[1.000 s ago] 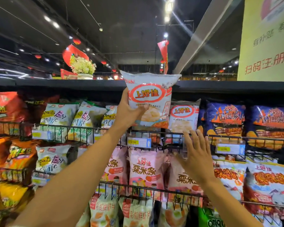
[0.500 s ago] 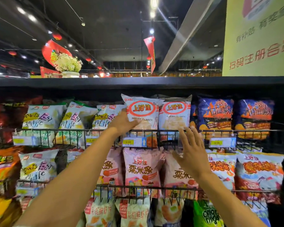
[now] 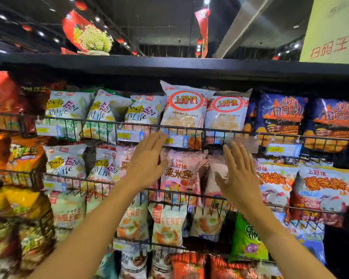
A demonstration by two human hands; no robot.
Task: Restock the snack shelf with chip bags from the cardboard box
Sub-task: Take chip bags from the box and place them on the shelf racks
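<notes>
A white shrimp flakes chip bag (image 3: 184, 109) with a red oval logo stands upright in the top wire basket (image 3: 189, 130) of the snack shelf, beside a second identical bag (image 3: 228, 112). My left hand (image 3: 146, 164) hovers just below it, fingers spread, holding nothing. My right hand (image 3: 237, 176) is raised to its right at the level of the second row, also spread and empty, in front of pink bags (image 3: 181, 174). The cardboard box is out of view.
White-green bags (image 3: 69, 111) fill the top basket's left side, blue flame-print bags (image 3: 280, 117) its right. Lower wire baskets hold more snack bags. Price tags (image 3: 127, 135) hang on the rails. A black top board (image 3: 169, 65) carries a small potted plant (image 3: 96, 41).
My left hand set the shrimp flakes bag into the top basket, let go and dropped lower. My right hand stayed raised and spread.
</notes>
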